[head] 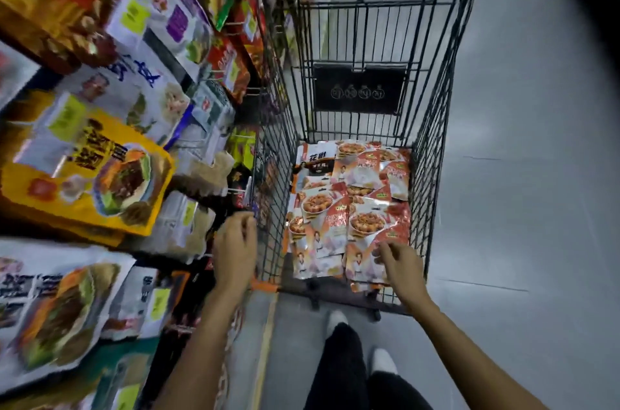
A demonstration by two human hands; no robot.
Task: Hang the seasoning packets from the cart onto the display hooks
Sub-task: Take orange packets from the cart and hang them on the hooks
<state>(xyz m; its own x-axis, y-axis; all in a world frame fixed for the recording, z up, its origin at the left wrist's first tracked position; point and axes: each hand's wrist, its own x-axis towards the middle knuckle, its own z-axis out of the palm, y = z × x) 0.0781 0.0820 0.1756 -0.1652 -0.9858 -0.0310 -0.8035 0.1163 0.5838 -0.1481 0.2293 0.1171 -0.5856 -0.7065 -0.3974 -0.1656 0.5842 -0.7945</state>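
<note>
1. Two bare arms stretch forward. The left hand, fingers curled, sits just outside the cart's left wall; I cannot tell whether it holds anything.
2. The right hand, at the cart's near end, bends its fingertips onto the seasoning packets; grip unclear.
3. Packets cover the cart's bottom.
4. Grey floor lies open right of the cart; hanging display packs crowd its left.
</note>
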